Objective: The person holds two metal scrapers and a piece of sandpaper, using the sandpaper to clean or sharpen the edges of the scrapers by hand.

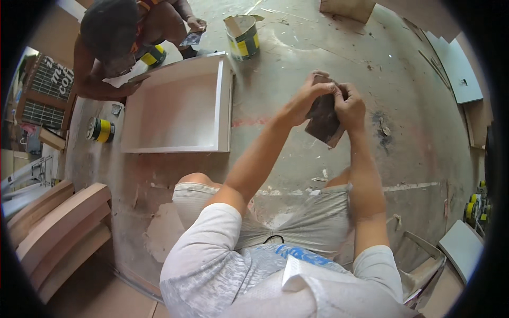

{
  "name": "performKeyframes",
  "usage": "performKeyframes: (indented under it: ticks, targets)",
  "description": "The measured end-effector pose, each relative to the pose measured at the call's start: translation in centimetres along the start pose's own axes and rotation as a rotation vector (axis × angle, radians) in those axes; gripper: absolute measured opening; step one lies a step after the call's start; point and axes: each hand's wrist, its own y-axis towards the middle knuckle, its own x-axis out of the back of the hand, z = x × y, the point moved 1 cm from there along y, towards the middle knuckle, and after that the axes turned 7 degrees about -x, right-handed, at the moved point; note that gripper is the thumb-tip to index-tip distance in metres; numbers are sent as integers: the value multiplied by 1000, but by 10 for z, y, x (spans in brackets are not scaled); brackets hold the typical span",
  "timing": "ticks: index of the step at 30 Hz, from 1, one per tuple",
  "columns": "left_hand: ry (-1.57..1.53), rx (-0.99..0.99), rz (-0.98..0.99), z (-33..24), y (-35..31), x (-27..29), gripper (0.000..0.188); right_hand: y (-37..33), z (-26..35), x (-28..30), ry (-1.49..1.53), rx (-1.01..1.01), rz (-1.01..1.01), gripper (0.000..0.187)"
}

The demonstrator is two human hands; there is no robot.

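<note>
Both of my hands are raised in front of me over the floor, pinching one dark brown piece of sandpaper (323, 126). My left hand (314, 96) grips its upper left side, the fingers closed. Close beside it, my right hand (351, 107) is closed on the sheet's upper right edge. The sandpaper looks bent or folded near the fingers, and its lower corner hangs down. To the left stands a white open box (222, 106), like a drawer or small cabinet carcass, apart from my hands.
A person (114, 45) leans over the box's far left side, a hand on its edge. Yellow-and-black cans (102, 130) and an open bucket (244, 38) stand around it. Curved wooden pieces (63, 228) are stacked at the lower left. Pale panels (450, 69) lie along the right.
</note>
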Motion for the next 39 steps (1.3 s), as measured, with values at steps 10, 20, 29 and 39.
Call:
performKeyframes:
  ticks: [10, 20, 29, 39]
  targets:
    - [361, -123, -16, 12, -5, 3, 63, -10, -3, -11, -22, 210, -38, 20]
    - [442, -261, 35, 6, -12, -4, 53, -26, 6, -13, 73, 304, -77, 21]
    - [96, -244, 136, 3, 1, 23, 73, -38, 36, -6, 73, 232, 171, 24]
    - [220, -130, 109, 8, -4, 12, 89, -20, 7, 7, -181, 161, -38, 23]
